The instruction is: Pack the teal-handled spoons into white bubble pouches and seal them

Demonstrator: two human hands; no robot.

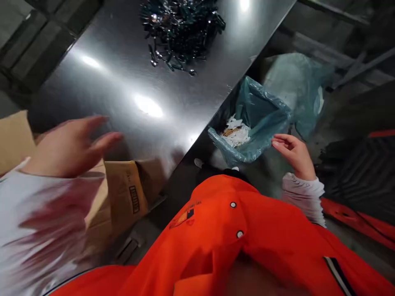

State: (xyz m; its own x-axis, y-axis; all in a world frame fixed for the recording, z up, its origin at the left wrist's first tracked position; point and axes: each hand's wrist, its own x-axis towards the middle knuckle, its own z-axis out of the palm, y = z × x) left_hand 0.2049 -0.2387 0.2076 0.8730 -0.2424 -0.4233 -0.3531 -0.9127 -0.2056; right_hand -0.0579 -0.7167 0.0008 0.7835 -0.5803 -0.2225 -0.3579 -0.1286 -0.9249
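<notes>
My left hand (74, 144) is over the left part of the metal table, above an open cardboard box (123, 193); its thumb and fingers are apart and hold nothing, slightly blurred. My right hand (293, 154) is at the right rim of a blue-green plastic bag (262, 119), its fingertips pinched together at the bag's edge. White and brown scraps (236, 131) lie inside the bag. A pile of small shiny dark metal parts (182, 31) rests at the table's far side.
The metal table (129, 78) runs diagonally, its edge beside the bag. Another filled plastic bag (293, 80) stands behind. At right is a dark ridged object (364, 176) with red edges. A cardboard flap (15, 142) sits far left.
</notes>
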